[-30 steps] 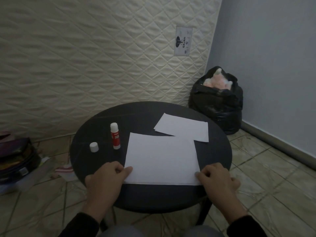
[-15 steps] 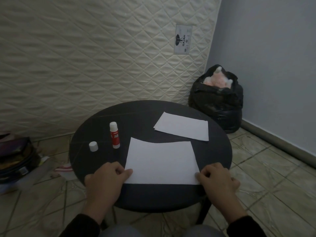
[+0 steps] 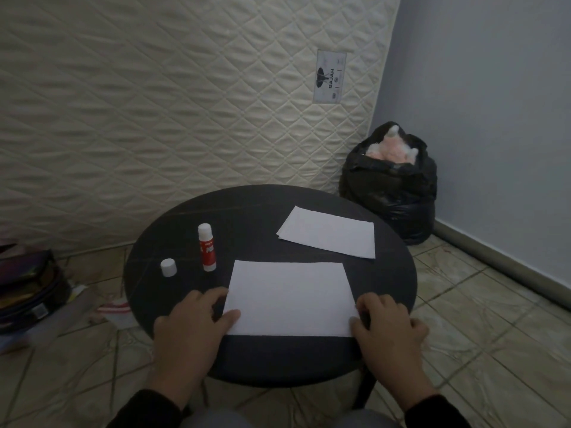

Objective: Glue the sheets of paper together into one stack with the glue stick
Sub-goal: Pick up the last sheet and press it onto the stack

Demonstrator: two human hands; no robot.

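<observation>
"GAJAH" mattress label [image 3: 329, 76]; left hand [image 3: 188, 327] and right hand [image 3: 391, 330] fingers pinching near sheet [image 3: 289, 296].

White label [image 3: 329, 77] sewn on quilted mattress [image 3: 154, 118]: black word "GAJAH", letters turned sideways, beside a dark emblem; smaller marks under it too small to read. Glue stick [image 3: 207, 251], upright on table: red wrapper carries white lettering, blurred, not legible. No numbers readable anywhere.
</observation>
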